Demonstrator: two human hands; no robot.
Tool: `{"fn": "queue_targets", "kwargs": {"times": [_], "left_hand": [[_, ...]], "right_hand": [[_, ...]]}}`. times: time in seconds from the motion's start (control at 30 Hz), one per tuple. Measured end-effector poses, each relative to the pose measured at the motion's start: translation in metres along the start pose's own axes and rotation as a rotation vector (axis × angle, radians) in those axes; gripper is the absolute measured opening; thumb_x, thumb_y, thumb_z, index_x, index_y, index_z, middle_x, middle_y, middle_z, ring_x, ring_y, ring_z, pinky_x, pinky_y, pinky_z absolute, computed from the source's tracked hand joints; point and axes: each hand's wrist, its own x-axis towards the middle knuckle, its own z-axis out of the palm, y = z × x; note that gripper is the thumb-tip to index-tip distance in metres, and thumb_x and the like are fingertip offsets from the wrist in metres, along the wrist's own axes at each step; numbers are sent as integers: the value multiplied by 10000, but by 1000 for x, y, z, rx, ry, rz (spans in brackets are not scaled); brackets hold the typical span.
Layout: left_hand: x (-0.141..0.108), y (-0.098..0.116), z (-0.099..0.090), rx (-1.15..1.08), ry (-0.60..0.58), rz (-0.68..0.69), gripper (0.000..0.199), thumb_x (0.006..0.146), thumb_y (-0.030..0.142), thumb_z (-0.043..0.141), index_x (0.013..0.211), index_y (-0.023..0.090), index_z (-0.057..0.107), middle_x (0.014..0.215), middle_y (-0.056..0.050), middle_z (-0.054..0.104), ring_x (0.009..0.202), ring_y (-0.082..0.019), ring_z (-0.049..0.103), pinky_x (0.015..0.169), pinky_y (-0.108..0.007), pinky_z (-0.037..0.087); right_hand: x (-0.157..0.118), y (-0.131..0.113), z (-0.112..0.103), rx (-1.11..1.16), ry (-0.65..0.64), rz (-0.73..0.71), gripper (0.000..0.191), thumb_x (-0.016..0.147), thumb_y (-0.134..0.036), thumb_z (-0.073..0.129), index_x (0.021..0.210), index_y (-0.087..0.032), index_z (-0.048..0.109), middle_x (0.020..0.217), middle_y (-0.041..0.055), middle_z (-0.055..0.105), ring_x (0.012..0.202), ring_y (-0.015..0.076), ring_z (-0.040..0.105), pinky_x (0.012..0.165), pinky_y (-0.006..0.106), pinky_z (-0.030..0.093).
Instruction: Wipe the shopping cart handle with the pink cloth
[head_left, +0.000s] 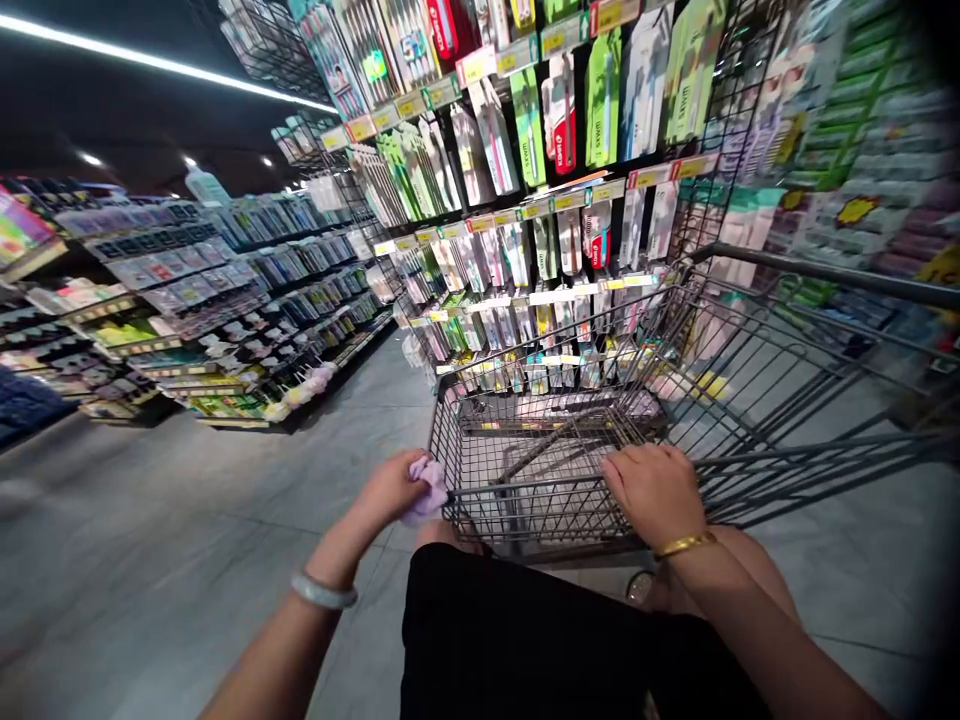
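Observation:
My left hand [394, 487] is closed around a crumpled light purple cloth [427, 490], at the near left corner of a grey wire shopping cart [540, 487]. The cloth hangs just outside the cart's rim. Further right, my right hand [654, 492] rests on the cart's near rim with its fingers curled over the bar. Through the mesh of the basket the grey floor and dark lower bars show.
A rack of hanging toothbrush packs [495, 240] stands right beyond the cart. Long stocked shelves [247, 290] line the left side, across a grey floor aisle [225, 500]. More wire cart frames [795, 430] extend to the right, before blurred green and white shelves [862, 150].

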Motion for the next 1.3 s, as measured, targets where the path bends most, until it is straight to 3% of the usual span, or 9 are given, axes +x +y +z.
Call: {"fn": "queue_targets", "kwargs": {"times": [0.13,0.23,0.33,0.6,0.73,0.9,1.0,1.1,1.3], "left_hand": [[-42,38,36,-166,218,47,361,742,145,567,1076,241,661,1083,-34,658,1024,-201,595,918,-293,442],[-44,89,56,-136,280,192,385,740,134,583,1098,255,659,1114,-49,621,1027,-205,580,909,-301,442],[-33,119,59,39,336,186,348,755,179,627,1090,270,648,1079,-61,596,993,-227,568,848,-312,435],[-27,68,43,235,371,-150,239,831,226,564,1058,262,631,956,-63,604,866,-221,586,693,-299,389],[-29,107,59,178,393,47,250,806,209,589,1042,269,645,941,-48,619,900,-217,576,763,-317,388],[-30,162,80,68,460,253,324,832,382,620,1141,287,633,1043,-62,616,991,-252,550,893,-389,368],[-28,160,84,56,507,287,327,908,502,517,1102,271,644,1012,-63,623,1000,-250,553,964,-410,341],[-19,146,86,94,504,265,381,970,516,387,1004,247,654,929,-63,622,916,-227,572,843,-345,381],[5,122,85,138,522,163,283,958,418,428,902,237,639,870,-42,629,841,-198,592,690,-301,355]], "right_hand": [[0,-3,1,-19,8,3,429,1007,-391,397,762,-196,689,761,59,663,805,202,532,814,378,245],[-1,-3,1,-43,-1,-5,453,1009,-421,377,768,-197,688,768,60,662,807,201,524,799,375,232],[-3,-1,-1,-59,-8,-30,455,1010,-437,370,791,-193,685,776,63,663,806,201,516,786,370,226],[-5,-4,0,-59,16,-22,440,1006,-427,375,784,-188,670,782,64,660,814,205,505,798,374,223],[-3,-6,2,-75,24,18,428,1002,-405,376,772,-190,666,787,67,659,825,213,502,798,385,218],[-5,-4,2,-107,6,6,426,1005,-413,365,804,-190,668,808,70,662,836,216,500,792,384,217],[-4,-5,1,-115,3,5,426,1007,-412,362,820,-188,673,811,72,661,835,214,499,794,383,215],[-1,-10,3,-110,-5,24,418,1003,-407,369,815,-189,672,816,75,662,843,216,499,801,386,212],[10,-30,12,-86,-21,44,413,1008,-415,350,840,-195,657,848,72,662,869,223,496,848,400,209]]}}
